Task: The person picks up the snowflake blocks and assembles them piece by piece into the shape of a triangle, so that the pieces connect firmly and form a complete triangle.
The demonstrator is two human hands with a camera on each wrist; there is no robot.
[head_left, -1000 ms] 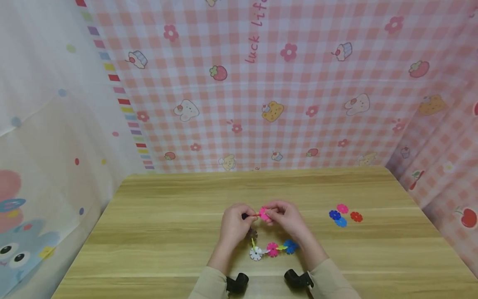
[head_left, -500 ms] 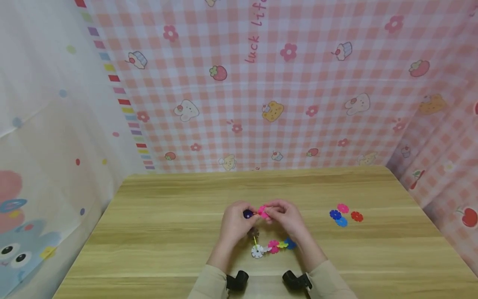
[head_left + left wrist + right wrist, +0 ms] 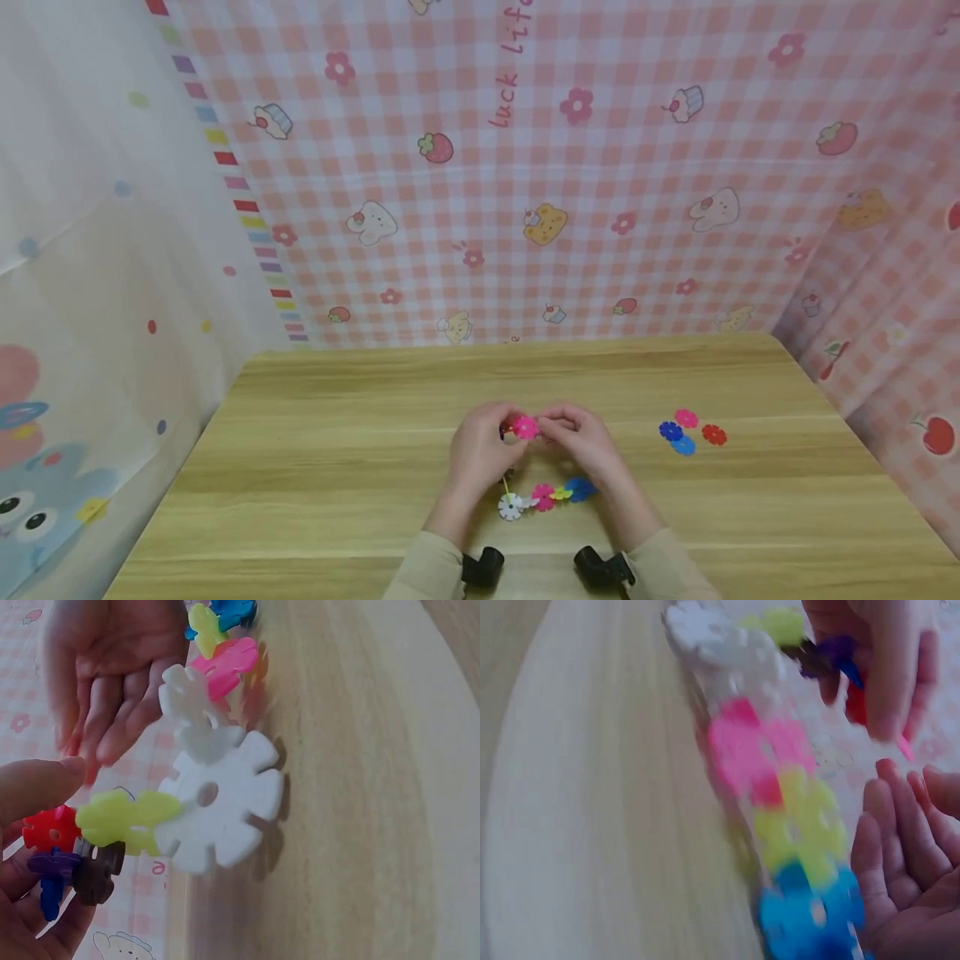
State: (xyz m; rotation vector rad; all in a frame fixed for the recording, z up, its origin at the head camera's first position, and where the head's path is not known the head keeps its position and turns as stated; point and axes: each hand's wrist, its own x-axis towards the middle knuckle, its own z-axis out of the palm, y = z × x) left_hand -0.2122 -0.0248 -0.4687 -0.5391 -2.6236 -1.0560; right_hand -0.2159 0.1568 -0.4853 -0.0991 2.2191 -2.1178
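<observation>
Wooden tabletop point(image 3: 315, 467); left hand point(image 3: 483, 448) in a pinch on pink disc point(image 3: 527, 428); right hand point(image 3: 583, 440) seemingly relaxed alongside

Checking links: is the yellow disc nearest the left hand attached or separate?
Attached: the yellow disc visibly slots into a white disc.

4 discs point(image 3: 683, 445) on table point(image 3: 337, 467), chain point(image 3: 543, 497) left

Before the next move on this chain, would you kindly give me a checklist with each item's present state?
1. Left hand holding the chain: ok.
2. Pink disc between the hands: ok.
3. Right hand gripping that pink disc: cannot tell.
4. Pink disc slotted into the chain's red disc: cannot tell.
5. Blue disc linked to yellow disc: ok.
6. Four loose discs on the right: ok.
</observation>
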